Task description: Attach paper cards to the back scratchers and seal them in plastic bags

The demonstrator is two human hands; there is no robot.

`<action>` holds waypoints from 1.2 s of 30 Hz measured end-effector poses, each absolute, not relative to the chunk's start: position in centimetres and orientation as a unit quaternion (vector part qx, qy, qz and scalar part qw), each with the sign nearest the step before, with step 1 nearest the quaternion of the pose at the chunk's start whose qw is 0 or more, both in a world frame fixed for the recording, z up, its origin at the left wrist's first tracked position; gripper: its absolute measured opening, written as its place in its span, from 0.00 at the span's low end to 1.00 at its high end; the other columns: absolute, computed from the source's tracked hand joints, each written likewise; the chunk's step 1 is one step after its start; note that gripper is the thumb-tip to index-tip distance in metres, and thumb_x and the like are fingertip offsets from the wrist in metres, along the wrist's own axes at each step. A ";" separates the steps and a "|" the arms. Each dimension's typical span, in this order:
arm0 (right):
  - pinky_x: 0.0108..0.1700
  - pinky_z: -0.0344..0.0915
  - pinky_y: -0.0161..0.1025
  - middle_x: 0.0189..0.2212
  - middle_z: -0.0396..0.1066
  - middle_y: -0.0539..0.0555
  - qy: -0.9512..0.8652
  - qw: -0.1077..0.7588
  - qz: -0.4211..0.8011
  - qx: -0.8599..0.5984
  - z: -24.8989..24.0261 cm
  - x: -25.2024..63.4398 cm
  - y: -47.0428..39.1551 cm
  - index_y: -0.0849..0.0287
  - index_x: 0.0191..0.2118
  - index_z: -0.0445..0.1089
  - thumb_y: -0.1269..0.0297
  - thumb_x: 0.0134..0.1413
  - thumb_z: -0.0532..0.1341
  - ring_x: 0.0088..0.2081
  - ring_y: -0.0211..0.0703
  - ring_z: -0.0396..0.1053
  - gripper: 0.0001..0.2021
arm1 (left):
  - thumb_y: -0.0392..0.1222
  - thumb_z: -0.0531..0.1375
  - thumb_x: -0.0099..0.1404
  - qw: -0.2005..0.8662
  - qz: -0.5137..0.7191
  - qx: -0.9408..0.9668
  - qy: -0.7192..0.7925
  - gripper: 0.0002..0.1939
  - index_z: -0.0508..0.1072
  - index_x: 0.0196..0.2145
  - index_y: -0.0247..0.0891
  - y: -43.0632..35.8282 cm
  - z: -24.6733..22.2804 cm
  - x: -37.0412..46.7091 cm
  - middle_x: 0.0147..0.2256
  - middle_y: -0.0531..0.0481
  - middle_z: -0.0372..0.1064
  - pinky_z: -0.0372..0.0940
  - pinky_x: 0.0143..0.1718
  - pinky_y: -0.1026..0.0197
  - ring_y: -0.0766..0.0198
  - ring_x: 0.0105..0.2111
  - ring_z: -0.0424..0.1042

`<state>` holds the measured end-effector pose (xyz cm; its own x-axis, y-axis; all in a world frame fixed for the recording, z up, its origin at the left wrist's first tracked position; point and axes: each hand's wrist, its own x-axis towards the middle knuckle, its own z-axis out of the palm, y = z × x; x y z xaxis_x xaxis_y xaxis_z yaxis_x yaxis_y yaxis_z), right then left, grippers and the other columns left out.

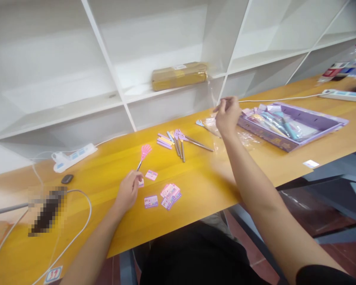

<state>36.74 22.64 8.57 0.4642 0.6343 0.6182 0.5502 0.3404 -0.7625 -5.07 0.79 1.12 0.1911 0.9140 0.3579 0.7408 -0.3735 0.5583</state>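
My left hand (129, 189) is closed around the lower part of a pink back scratcher (146, 151), its claw head pointing away from me. A small printed card (141, 183) shows partly beside those fingers. My right hand (228, 118) is raised over the table's back right, fingers pinched on a blurred clear plastic bag (211, 92). Below it, a blue-headed back scratcher (200, 123) lies next to crumpled clear bags (246, 138). Several purple and yellow back scratchers (179, 144) with metal rods lie mid-table beside coloured handle tubes (165, 141). Printed cards (170, 194) lie nearer me.
A purple display box (290, 144) with bagged pieces stands at right. White shelving with a brown taped parcel (179, 77) rises behind. A power strip (74, 157), a small dark object (67, 179) and cables are at left. Bottles (344, 67) and another power strip (347, 95) are far right.
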 end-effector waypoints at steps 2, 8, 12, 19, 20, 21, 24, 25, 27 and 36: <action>0.33 0.62 0.35 0.28 0.71 0.49 -0.537 0.654 0.140 -0.514 9.4 32.2 20.1 0.61 0.54 0.64 0.63 0.78 0.48 0.23 0.35 0.61 0.11 | 0.44 0.46 0.79 0.148 0.325 0.761 0.542 0.15 0.72 0.43 0.42 0.7 1.3 -4.9 0.36 0.48 0.71 0.67 0.44 0.56 0.58 0.38 0.72; 0.24 0.57 0.35 0.19 0.64 0.44 -0.660 0.539 0.391 -0.347 4.4 19.5 11.0 0.55 0.45 0.67 0.50 0.73 0.55 0.19 0.37 0.62 0.14 | 0.51 0.47 0.81 0.236 0.322 0.754 0.521 0.19 0.74 0.53 0.42 0.0 1.4 -3.9 0.44 0.45 0.75 0.69 0.49 0.54 0.55 0.45 0.74; 0.25 0.58 0.35 0.21 0.64 0.45 -0.649 0.502 0.500 -0.277 0.7 15.8 7.1 0.54 0.45 0.63 0.47 0.73 0.54 0.21 0.38 0.63 0.15 | 0.54 0.52 0.79 0.255 0.303 0.773 0.496 0.18 0.76 0.52 0.42 -0.5 1.7 -3.1 0.45 0.46 0.77 0.68 0.49 0.54 0.54 0.44 0.75; 0.30 0.60 0.34 0.26 0.67 0.47 -0.679 0.481 0.498 -0.244 -0.2 16.2 4.5 0.57 0.47 0.64 0.46 0.75 0.54 0.26 0.36 0.64 0.18 | 0.53 0.62 0.72 0.250 0.351 0.732 0.529 0.15 0.81 0.41 0.39 -0.8 0.6 -2.5 0.38 0.47 0.78 0.69 0.44 0.54 0.56 0.38 0.74; 0.29 0.60 0.34 0.25 0.66 0.47 -0.665 0.485 0.514 -0.243 -0.1 16.4 4.5 0.57 0.45 0.64 0.44 0.75 0.52 0.25 0.35 0.63 0.19 | 0.53 0.62 0.73 0.248 0.371 0.721 0.530 0.15 0.82 0.40 0.39 -0.8 0.6 -2.5 0.38 0.47 0.78 0.69 0.44 0.55 0.56 0.38 0.74; 0.28 0.59 0.33 0.24 0.64 0.46 -0.643 0.487 0.539 -0.243 -0.1 16.6 4.7 0.57 0.43 0.63 0.43 0.75 0.52 0.24 0.35 0.62 0.21 | 0.53 0.61 0.73 0.247 0.387 0.713 0.531 0.15 0.82 0.39 0.39 -0.9 0.6 -2.6 0.37 0.47 0.78 0.69 0.44 0.55 0.56 0.38 0.75; 0.26 0.58 0.32 0.25 0.63 0.45 -0.592 0.465 0.621 -0.220 -0.1 16.8 5.8 0.58 0.44 0.63 0.39 0.70 0.57 0.23 0.34 0.61 0.24 | 0.52 0.62 0.72 0.252 0.388 0.714 0.526 0.15 0.83 0.37 0.41 -1.0 0.9 -2.9 0.35 0.47 0.79 0.70 0.43 0.56 0.57 0.37 0.75; 0.28 0.60 0.32 0.27 0.64 0.46 -0.594 0.446 0.640 -0.195 -0.2 16.7 6.2 0.59 0.45 0.65 0.38 0.67 0.60 0.24 0.33 0.62 0.24 | 0.52 0.63 0.72 0.256 0.379 0.721 0.521 0.14 0.84 0.38 0.41 -1.0 0.9 -2.9 0.36 0.47 0.80 0.70 0.44 0.55 0.56 0.38 0.76; 0.34 0.63 0.33 0.30 0.67 0.48 -0.614 0.406 0.662 -0.142 -0.4 16.7 6.8 0.62 0.45 0.69 0.38 0.64 0.64 0.29 0.34 0.64 0.26 | 0.50 0.63 0.72 0.265 0.364 0.734 0.508 0.12 0.85 0.41 0.43 -0.9 0.9 -2.9 0.41 0.46 0.82 0.70 0.50 0.53 0.53 0.43 0.78; 0.43 0.66 0.35 0.34 0.70 0.52 -0.534 0.520 0.628 -0.223 -0.3 17.6 8.8 0.61 0.42 0.74 0.38 0.61 0.66 0.36 0.36 0.67 0.26 | 0.53 0.67 0.69 0.289 0.454 0.662 0.522 0.15 0.85 0.35 0.40 0.0 0.4 -2.9 0.37 0.45 0.79 0.71 0.48 0.55 0.55 0.41 0.77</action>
